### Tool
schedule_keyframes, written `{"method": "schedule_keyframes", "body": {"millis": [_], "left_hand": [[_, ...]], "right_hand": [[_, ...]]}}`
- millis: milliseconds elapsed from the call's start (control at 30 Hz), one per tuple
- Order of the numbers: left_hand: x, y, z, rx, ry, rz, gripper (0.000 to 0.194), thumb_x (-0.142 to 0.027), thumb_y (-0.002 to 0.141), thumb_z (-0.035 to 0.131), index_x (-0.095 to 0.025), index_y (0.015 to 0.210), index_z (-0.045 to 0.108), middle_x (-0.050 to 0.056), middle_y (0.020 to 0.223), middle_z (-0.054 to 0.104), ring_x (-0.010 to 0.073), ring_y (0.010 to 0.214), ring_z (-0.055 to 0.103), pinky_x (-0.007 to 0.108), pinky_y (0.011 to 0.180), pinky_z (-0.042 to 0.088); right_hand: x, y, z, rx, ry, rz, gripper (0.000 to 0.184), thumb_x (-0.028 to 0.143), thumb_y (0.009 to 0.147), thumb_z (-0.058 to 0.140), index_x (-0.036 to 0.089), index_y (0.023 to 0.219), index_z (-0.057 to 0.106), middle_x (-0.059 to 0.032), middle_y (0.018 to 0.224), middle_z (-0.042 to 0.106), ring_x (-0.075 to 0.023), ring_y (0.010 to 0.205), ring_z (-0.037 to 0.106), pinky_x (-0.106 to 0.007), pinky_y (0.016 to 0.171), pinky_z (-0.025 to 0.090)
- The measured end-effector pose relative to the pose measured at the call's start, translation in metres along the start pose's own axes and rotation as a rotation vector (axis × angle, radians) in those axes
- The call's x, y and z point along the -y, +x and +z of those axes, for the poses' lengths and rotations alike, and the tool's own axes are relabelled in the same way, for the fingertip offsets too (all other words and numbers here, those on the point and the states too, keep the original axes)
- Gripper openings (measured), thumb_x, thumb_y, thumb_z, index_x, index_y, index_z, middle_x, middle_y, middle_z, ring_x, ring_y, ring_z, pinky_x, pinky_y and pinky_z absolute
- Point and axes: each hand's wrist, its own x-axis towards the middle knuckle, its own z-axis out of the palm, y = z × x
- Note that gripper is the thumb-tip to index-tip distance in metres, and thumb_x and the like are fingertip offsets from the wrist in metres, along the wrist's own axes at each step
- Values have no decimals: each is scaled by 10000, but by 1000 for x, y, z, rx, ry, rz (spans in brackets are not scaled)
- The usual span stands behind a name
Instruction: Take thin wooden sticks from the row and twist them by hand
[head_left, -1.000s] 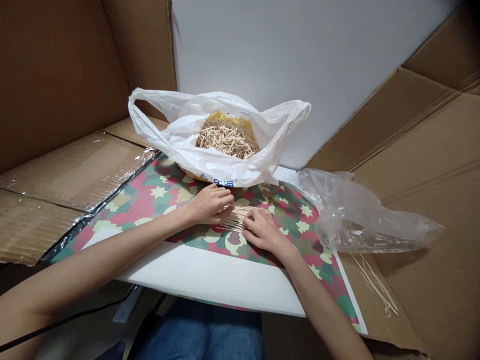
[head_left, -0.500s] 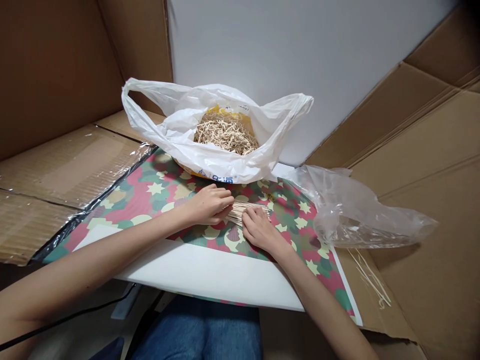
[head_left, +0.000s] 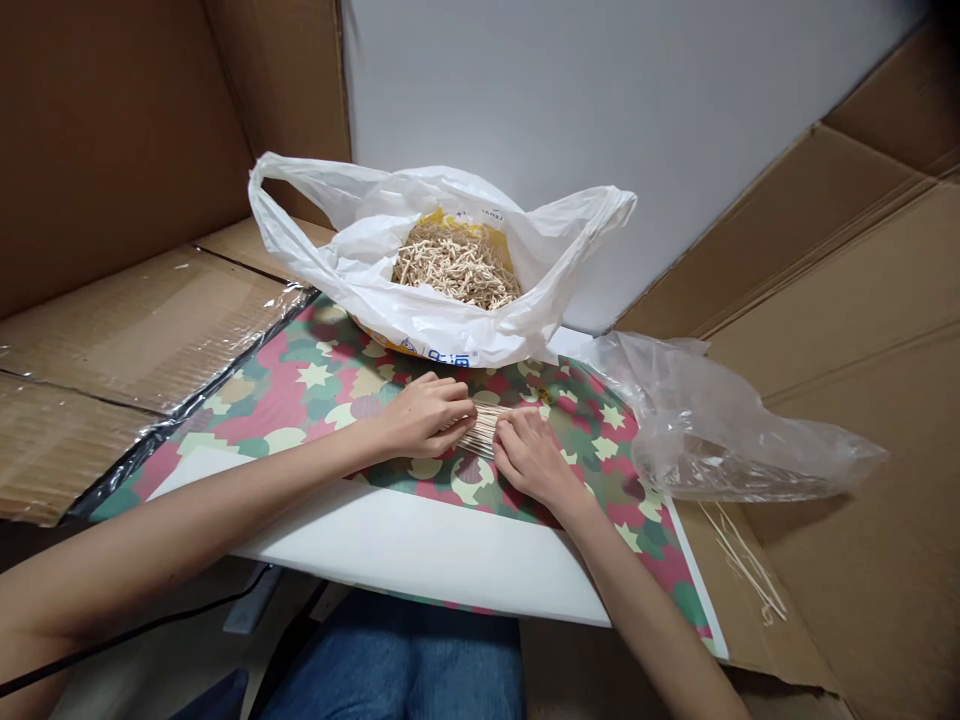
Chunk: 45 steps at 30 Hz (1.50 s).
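The bundle of thin wooden sticks [head_left: 484, 430] lay flat on the camo-patterned sheet [head_left: 262, 385], just on the near side of the white plastic carrier bag [head_left: 480, 335], approx. parallel to its front wall. L hand [head_left: 435, 415] was curled closed over the bundle's L end; R hand [head_left: 529, 452] was curled closed over the R end, w/ only the mid-section exposed betw. the two. Exact fingertip contact was hidden under both hands. Handling est.: bundle light, sticks stiff lengthwise but slender, hence prob. apt to snap under a sharp bend; surface looked dry, w/ low slip risk vs. skin. Main hazard was judged to be indiv. sticks sliding or fanning out, as no tie was visible on the exposed part. Rec. hold pts: both ends, fingers wrapped around the full stack, w/ light inward press. to keep tips flush; a mid-only pinch was judged less secure. Ref. items: pale stick-like pcs [head_left: 456, 265] were heaped inside the carrier bag; a clear plastic bag [head_left: 712, 420] lay to its R, w/ a few loose sticks [head_left: 742, 570] farther R and nearer the wearer.
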Motion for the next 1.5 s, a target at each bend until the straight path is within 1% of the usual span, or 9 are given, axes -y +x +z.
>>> {"method": "schedule_keyframes", "body": {"millis": [100,233,367,467,767,900,1200,1400,1500], "left_hand": [[-5,1,-3,37,-114,7,290,-273,880,389,-149,694,574,39,720,552,139,664,492,276,641,324],[-11,2,-5,100,-486,-28,299,-286,890,408,-140,696,582,22,697,545,112,644,496,223,606,355],[-14,2,-4,49,-717,-128,212,-315,850,499,-132,826,605,19,731,565,107,656,501,207,610,385],[-14,3,-4,-7,-814,-159,249,-323,814,553,-137,978,577,34,830,568,108,690,506,205,611,405],[-15,7,-5,-45,-965,-286,256,-349,831,525,-120,841,641,38,751,594,111,660,536,215,601,417],[-14,6,-2,-91,-977,-332,256,-348,815,544,-112,834,640,43,770,601,117,685,549,224,624,427],[-13,6,-3,-88,-1027,-348,306,-409,788,563,-109,800,624,17,705,542,89,601,472,217,565,399],[-16,6,-2,-9,-1260,-386,281,-346,780,591,-122,948,610,1,702,528,92,608,482,213,560,398],[-20,7,1,-5,-1376,-392,255,-320,761,622,-117,913,595,7,699,565,103,629,529,227,594,424]], "right_hand": [[-1,1,-2,-83,104,14,151,158,859,340,173,788,472,-97,839,535,-237,830,440,-357,735,350],[-2,1,-1,-193,403,147,158,183,856,320,197,734,419,-40,712,515,-181,690,472,-307,659,369],[1,-1,-4,-143,673,329,142,255,860,371,211,729,403,16,653,498,-134,585,478,-256,576,368],[4,-1,-6,-98,827,371,117,252,849,400,213,739,408,33,649,511,-122,578,493,-241,566,373],[10,2,-3,-81,1026,351,142,261,841,406,209,712,431,19,681,521,-135,639,502,-265,617,389],[16,3,-7,-29,1202,388,144,323,873,394,216,793,449,29,650,517,-136,623,502,-266,608,401],[21,5,-7,47,1475,415,165,318,868,421,200,764,470,35,602,553,-113,569,507,-249,599,419],[21,7,5,-67,1661,486,153,276,819,471,198,688,452,45,536,546,-108,531,525,-223,533,410],[23,8,6,-90,1685,483,148,294,815,481,198,704,468,45,522,546,-113,534,535,-233,560,427]]}}
